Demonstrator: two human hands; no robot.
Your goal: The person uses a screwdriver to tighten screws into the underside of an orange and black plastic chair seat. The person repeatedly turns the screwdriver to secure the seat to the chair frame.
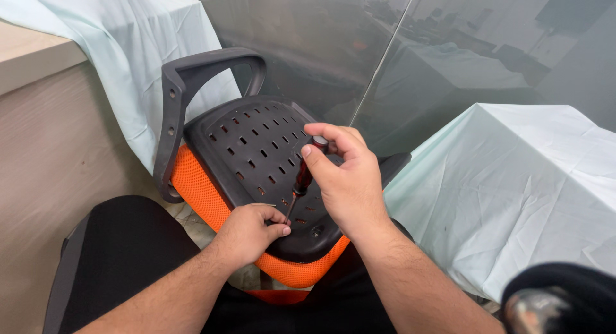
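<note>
An upturned office chair seat (pixel 256 145) rests on my lap, its black perforated plastic underside facing up over an orange mesh cushion (pixel 199 193). A black armrest loop (pixel 176 96) rises at its left. My right hand (pixel 346 180) grips the red-and-black handle of a screwdriver (pixel 303 177), held nearly upright with its tip down on the plastic shell. My left hand (pixel 253 231) pinches the shaft at the tip, fingers resting on the seat's near edge. The screw under the tip is hidden.
Pale green cloth covers a table (pixel 513 186) at the right and drapes over a beige counter (pixel 51 116) at the left. A glass partition (pixel 385 58) stands behind the seat. A dark rounded object (pixel 558 302) sits at the lower right corner.
</note>
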